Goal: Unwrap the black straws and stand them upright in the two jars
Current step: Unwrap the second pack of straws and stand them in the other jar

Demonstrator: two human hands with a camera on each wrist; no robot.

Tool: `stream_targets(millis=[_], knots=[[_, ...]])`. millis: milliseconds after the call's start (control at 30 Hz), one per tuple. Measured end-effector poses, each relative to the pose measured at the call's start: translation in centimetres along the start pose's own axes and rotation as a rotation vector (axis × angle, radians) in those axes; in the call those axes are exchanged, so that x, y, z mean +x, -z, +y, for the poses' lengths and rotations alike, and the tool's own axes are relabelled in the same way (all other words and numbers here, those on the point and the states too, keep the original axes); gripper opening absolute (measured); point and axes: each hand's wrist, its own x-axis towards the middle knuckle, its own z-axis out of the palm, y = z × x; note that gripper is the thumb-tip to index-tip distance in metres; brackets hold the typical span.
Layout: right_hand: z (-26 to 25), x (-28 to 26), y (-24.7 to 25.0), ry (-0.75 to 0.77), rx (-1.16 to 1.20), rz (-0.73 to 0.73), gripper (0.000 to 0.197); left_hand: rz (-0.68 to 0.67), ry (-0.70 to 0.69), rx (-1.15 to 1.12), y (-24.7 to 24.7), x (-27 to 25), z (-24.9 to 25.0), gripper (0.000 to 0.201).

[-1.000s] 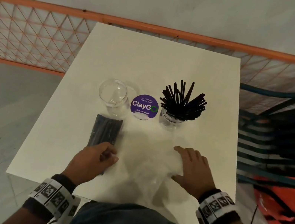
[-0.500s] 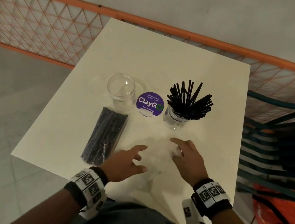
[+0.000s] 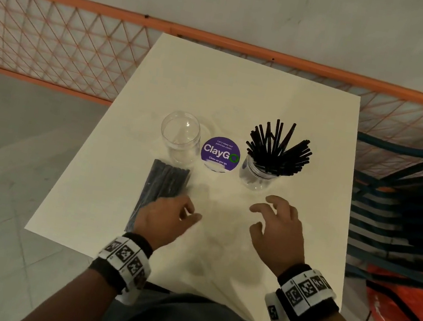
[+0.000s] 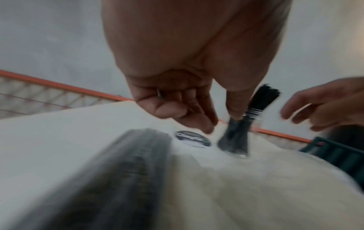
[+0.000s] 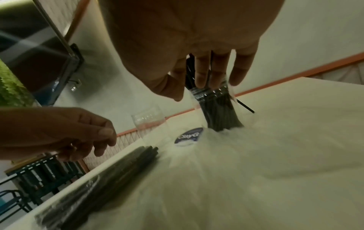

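On the white table (image 3: 245, 87) stands an empty clear jar (image 3: 179, 136) at the left. A second jar (image 3: 256, 176) at the right is full of upright black straws (image 3: 276, 149). A wrapped pack of black straws (image 3: 164, 186) lies flat in front of the empty jar. My left hand (image 3: 187, 212) hovers over the pack's near end, its fingers loosely curled and holding nothing (image 4: 189, 115). My right hand (image 3: 266, 208) hovers in front of the full jar with fingers spread and empty (image 5: 199, 77). A faint, crumpled clear wrapper (image 3: 223, 218) lies between the hands.
A round purple ClayGo sticker (image 3: 220, 154) sits between the jars. An orange mesh railing (image 3: 56, 44) runs behind the table. Stacked dark green chairs (image 3: 407, 207) and an orange object (image 3: 404, 304) stand close on the right. The table's near edge (image 3: 78, 244) is by my lap.
My left hand went from the pack to the wrapper in the middle and is back over the pack's near end. My right hand lifted off the wrapper and spread its fingers.
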Motion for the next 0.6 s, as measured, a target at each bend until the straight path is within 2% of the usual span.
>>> stream_targets(millis=[67, 100, 167, 267, 367, 467, 600], knots=[[-2.0, 0.7, 0.3, 0.053, 0.095, -0.002, 0.029, 0.096, 0.091, -0.015, 1.3, 0.5, -3.0, 0.029], [-3.1, 1.1, 0.2, 0.072, 0.146, -0.048, 0.027, 0.109, 0.128, -0.016, 1.7, 0.8, -4.6, 0.033], [-5.4, 1.9, -0.5, 0.098, 0.204, -0.201, 0.024, 0.051, 0.199, 0.017, 2.0, 1.5, -7.4, 0.055], [-8.5, 3.0, -2.8, 0.118, 0.142, -0.423, 0.023, -0.087, 0.288, 0.018, 1.6, 2.5, -10.1, 0.089], [-10.9, 3.4, -5.2, 0.042, 0.088, -0.602, 0.026, -0.158, 0.320, -0.121, 0.7, 3.2, -11.6, 0.107], [-12.3, 3.5, -7.2, -0.104, 0.171, -0.729, 0.039, -0.183, 0.327, -0.294, 0.2, 3.6, -12.3, 0.104], [-13.5, 3.2, -9.1, -0.288, 0.303, -0.802, 0.063, -0.263, 0.320, -0.554, 0.5, 3.9, -12.5, 0.084]])
